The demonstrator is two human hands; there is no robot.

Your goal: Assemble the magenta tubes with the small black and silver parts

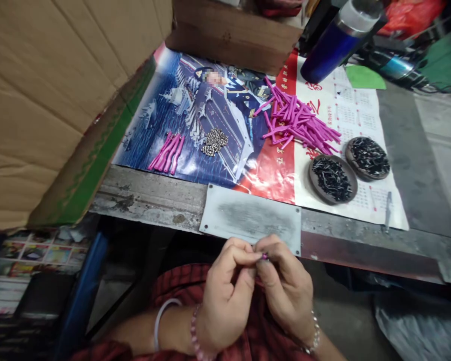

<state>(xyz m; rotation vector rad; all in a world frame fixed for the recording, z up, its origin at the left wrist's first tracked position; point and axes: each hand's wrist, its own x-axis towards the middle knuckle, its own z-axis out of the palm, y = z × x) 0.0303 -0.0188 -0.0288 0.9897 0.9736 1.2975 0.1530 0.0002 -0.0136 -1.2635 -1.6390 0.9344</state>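
My left hand (229, 296) and my right hand (285, 288) meet in front of my body, just at the table's near edge. Both are closed, fingertips pinched round a small pink piece (264, 256). Only its tip shows, with something dark or metallic at the end; fingers hide the rest. Beyond the hands a grey metal plate (250, 215) juts over the edge. Several wavy pink plastic sticks (167, 154) lie in a row at the left, beside a cluster of small shiny metal parts (215, 142). A larger heap of pink sticks (296, 118) lies farther right.
Two round brown bowls (315, 191) of dark metal pins stand at the right on a printed poster (229, 173). A blue bottle (328, 50) stands behind. A large cardboard box (52, 100) walls off the left; another cardboard piece (233, 37) borders the back.
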